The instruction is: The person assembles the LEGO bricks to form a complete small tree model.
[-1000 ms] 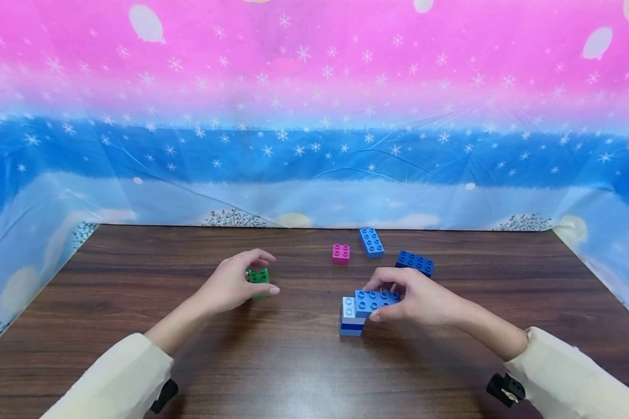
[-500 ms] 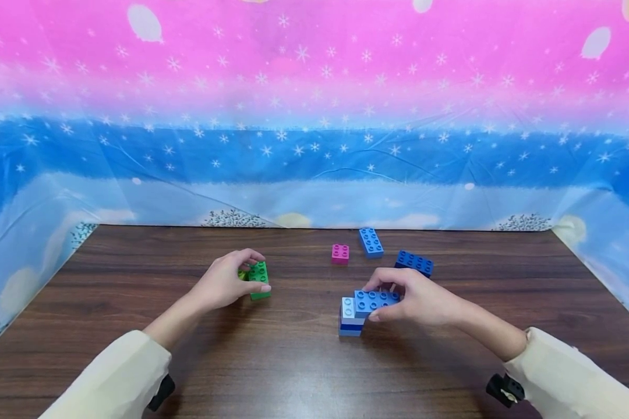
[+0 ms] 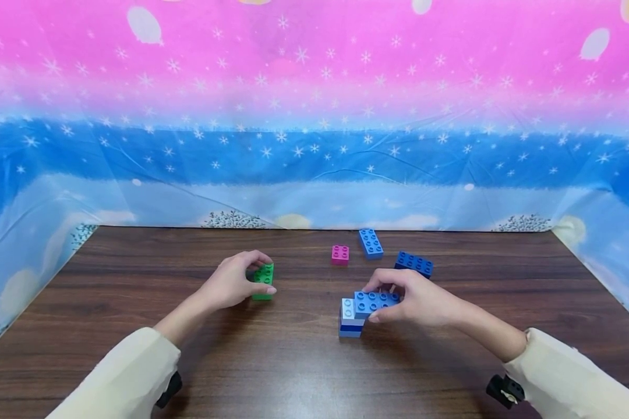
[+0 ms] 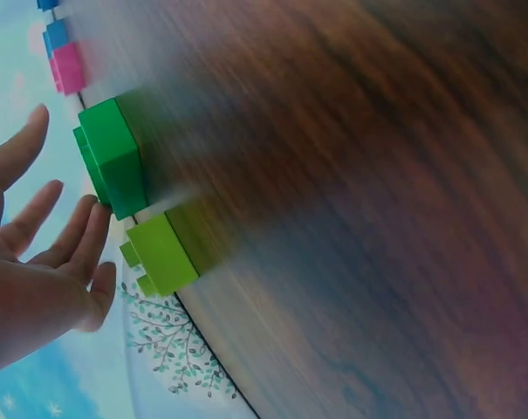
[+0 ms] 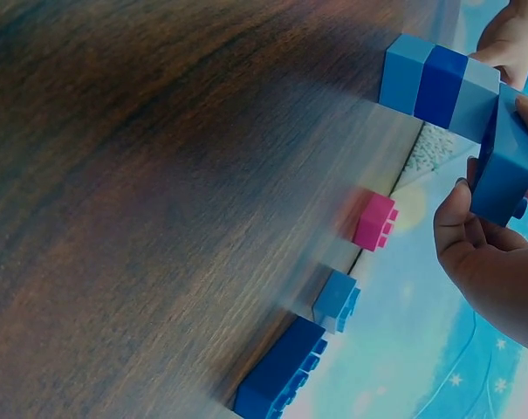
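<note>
On the left of the table my left hand (image 3: 235, 280) stands around a green brick (image 3: 262, 293), thumb and fingers spread. In the left wrist view one fingertip is at the studded edge of the green brick (image 4: 112, 157), with the thumb apart from it. A lime brick (image 4: 163, 255) sits beside it there, hidden in the head view. My right hand (image 3: 416, 295) pinches a blue eight-stud brick (image 3: 367, 304) between thumb and fingers. That brick lies on top of an upright stack (image 3: 350, 327) of light and dark blue bricks, overhanging to the right.
Behind the stack are a small pink brick (image 3: 340, 255), a blue brick (image 3: 371, 243) and a dark blue brick (image 3: 414, 263). A patterned cloth backdrop (image 3: 314, 157) meets the back edge of the wooden table (image 3: 293, 372).
The green brick has shifted slightly right and turned a little, with my left hand moving along. The lime brick, glimpsed half a second ago, is covered now. My right hand stays put.
</note>
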### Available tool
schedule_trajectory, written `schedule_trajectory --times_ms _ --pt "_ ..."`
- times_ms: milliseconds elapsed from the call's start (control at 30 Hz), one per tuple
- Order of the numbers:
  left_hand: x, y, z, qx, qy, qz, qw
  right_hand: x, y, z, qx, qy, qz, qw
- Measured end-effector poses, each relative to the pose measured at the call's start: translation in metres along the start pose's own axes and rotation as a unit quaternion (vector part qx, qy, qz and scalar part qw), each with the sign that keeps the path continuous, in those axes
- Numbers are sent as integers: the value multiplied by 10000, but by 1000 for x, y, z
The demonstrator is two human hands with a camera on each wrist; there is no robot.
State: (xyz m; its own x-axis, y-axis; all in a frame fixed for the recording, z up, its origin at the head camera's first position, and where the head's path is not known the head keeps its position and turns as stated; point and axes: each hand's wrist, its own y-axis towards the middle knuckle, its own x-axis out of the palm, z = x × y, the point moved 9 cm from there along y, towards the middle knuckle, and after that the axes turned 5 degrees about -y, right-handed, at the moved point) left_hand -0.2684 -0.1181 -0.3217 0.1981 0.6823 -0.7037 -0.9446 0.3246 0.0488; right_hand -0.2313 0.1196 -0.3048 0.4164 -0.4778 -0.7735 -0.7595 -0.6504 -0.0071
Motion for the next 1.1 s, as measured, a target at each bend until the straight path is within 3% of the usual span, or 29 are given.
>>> schedule_trajectory --times_ms 500,967,1100 --pt "12 5 13 383 -176 -32 9991 0 0 1 -88 38 24 10000" --pt "12 2 7 180 -178 172 9995 0 0 -1 -122 52 -11 9999" --pt "15 1 5 149 -116 88 9998 0 0 -1 -142 43 -2 9999"
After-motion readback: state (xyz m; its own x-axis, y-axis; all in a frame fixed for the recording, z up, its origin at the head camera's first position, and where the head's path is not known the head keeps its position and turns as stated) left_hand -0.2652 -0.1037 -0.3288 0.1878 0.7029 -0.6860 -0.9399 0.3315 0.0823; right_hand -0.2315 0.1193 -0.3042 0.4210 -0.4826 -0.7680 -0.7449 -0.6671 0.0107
